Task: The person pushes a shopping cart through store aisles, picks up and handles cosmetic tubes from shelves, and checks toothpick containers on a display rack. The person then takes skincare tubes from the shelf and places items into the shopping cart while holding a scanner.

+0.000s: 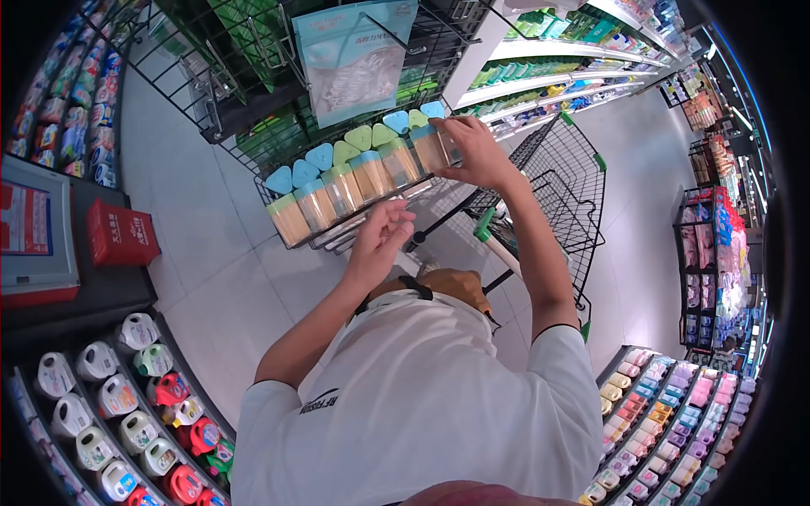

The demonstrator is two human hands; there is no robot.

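Several clear toothpick jars with blue or green lids stand in rows in a black wire basket on a rack. My right hand is at the right end of the rows, fingers closed around the last jar, which they partly cover. Just in front of the basket's edge, my left hand hovers below the middle jars, fingers loosely curled and apart, with nothing visible in it. Above the jars hangs a light-blue and clear bag of small white items.
A wire shopping cart with green corners stands to the right. Bottle shelves are at lower left, with a red box above them. More stocked shelves fill the lower right, and a white-edged shelf unit rises behind the cart.
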